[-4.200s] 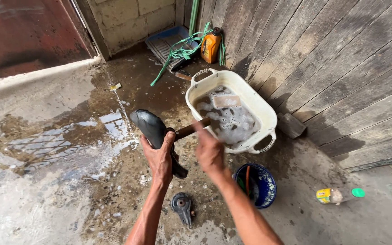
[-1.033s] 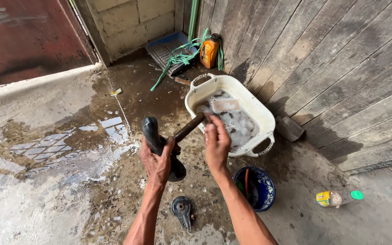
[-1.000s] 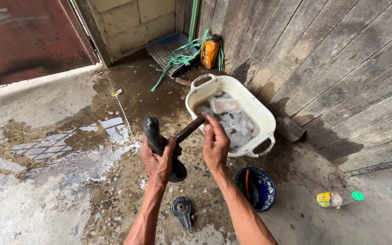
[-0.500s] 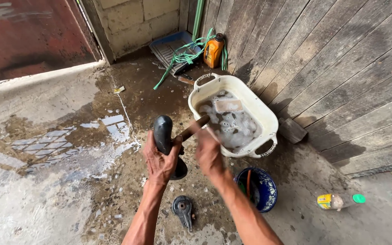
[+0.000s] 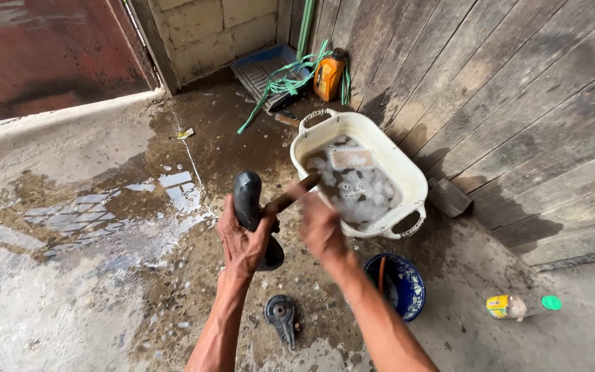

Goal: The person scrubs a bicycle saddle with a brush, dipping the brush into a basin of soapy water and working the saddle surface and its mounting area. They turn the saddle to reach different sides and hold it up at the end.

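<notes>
Gripping a black curved part point(image 5: 251, 215) in the left hand point(image 5: 242, 242), fingers wrapped tight around its middle, held over the wet concrete floor point(image 5: 105, 227) just left of the white tub point(image 5: 408, 180) of soapy water. Working a brown-handled brush point(image 5: 296, 193) against the part with the right hand point(image 5: 319, 231); hand blurred, apparently closed on the handle, though the grip itself too smeared to confirm. Probably best keeping the left-hand hold firm, since a wet part looks slippery, and keeping the strokes short and close to the tub. Lying below on the floor, a small dark metal piece point(image 5: 281, 315); further right, a blue bowl point(image 5: 408, 293).
</notes>
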